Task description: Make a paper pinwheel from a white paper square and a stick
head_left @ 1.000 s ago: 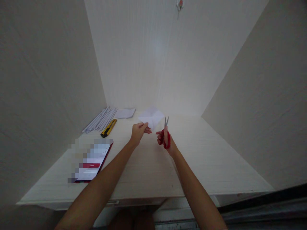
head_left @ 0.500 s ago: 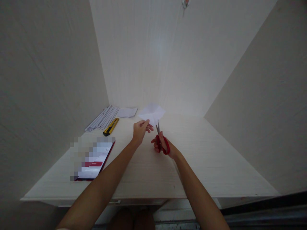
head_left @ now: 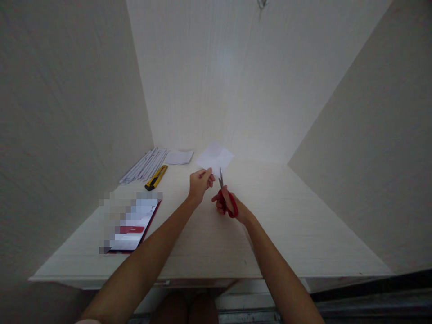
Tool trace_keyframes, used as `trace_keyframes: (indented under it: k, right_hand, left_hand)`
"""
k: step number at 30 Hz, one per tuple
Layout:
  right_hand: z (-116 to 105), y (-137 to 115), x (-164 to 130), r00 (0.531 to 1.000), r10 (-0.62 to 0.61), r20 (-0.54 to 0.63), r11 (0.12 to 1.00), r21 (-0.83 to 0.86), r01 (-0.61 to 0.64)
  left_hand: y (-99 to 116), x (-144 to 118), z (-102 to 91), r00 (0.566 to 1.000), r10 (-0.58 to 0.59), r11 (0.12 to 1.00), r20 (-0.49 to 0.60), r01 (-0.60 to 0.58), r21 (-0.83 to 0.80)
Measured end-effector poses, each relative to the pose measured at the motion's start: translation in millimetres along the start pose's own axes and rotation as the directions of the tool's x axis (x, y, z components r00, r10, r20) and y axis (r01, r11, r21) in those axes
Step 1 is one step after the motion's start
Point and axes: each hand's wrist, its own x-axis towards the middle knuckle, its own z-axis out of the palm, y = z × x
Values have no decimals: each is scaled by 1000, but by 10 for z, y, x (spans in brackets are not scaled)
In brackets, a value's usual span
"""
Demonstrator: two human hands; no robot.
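Observation:
My left hand (head_left: 200,183) pinches the lower corner of a small white sheet of paper (head_left: 215,156) and holds it up above the light wooden table (head_left: 286,225). My right hand (head_left: 227,203) grips red-handled scissors (head_left: 228,198). Their blades point up and touch the paper's lower edge, just right of my left fingers.
At the left lies a tablet in a red case (head_left: 131,222) with a lit screen. Behind it are a yellow utility knife (head_left: 156,177), a bundle of folded white paper strips (head_left: 144,165) and a flat white sheet (head_left: 179,157). Walls close in the table on three sides.
My right hand swung the scissors leftward from beside the paper to its lower edge. My left hand lifted the paper slightly and tilted it.

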Motion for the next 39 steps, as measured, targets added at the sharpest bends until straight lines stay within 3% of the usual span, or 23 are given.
trace_keyframes:
  k: [39]
  right_hand:
    - [-68,96,54,999,37,-20,998,53,-36]
  left_hand:
    - [-36,-7,10,999,15,1000,32,-16,26]
